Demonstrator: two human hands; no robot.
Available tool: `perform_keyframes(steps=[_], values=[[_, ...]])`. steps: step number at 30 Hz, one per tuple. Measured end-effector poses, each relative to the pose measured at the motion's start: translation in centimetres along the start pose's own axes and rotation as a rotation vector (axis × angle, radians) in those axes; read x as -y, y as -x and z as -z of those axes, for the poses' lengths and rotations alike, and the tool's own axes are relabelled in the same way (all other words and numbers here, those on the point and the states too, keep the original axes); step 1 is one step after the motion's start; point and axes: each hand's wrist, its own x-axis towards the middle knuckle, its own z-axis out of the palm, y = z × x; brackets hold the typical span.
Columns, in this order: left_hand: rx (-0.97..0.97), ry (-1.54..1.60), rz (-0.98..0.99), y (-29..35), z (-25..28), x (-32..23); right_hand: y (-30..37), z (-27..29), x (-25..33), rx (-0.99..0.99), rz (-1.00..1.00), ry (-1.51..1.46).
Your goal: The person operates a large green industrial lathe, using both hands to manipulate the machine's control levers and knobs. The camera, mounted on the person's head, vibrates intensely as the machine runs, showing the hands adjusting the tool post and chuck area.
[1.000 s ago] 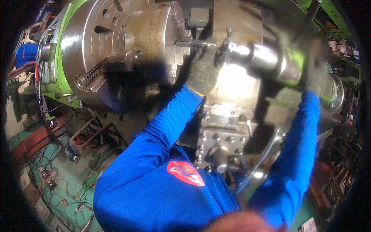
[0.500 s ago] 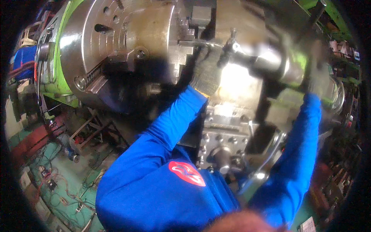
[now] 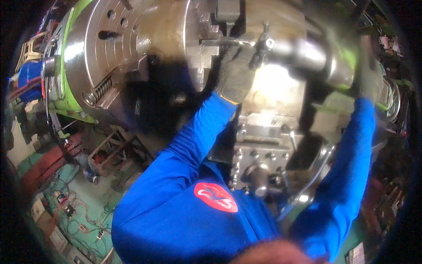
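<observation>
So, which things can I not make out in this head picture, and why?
Head view: left hand in dark grey glove: its back hides the fingertips, so its grip on the thin metal rod is uncertain.
Head view: right gloved hand: blur hides its fingers.
Head view: large round steel chuck: upper part cut off by top edge.
Head view: flat white object: cut off by lower edge.

A slim metal rod [image 3: 224, 42] was seen at the fingers of the gloved left hand [image 3: 237, 75]; whether it was gripped could not be told. Left of those fingers a large steel chuck [image 3: 165, 33] was mounted, and right of them a shiny spindle [image 3: 310, 55]. Nearer the body than them, a bolted tool block [image 3: 263, 163] was shown. The right hand [image 3: 370, 79] was blurred, its fingers set just right of a green housing [image 3: 345, 61].
</observation>
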Motion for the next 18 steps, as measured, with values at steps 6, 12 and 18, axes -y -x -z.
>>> perform_keyframes(steps=[6, 12, 18], values=[[-0.094, 0.027, 0.045, 0.0, 0.5, -0.6, -0.2, 0.3, 0.4, 0.137, -0.016, -0.078], [-0.206, 0.467, 0.282, 0.1, -1.1, -1.5, -1.3, -1.2, -2.9, 0.021, 0.058, 0.067], [-0.157, 0.337, 0.221, -0.2, 0.6, -1.7, -1.2, -1.0, -1.7, 0.014, 0.035, -0.098]])
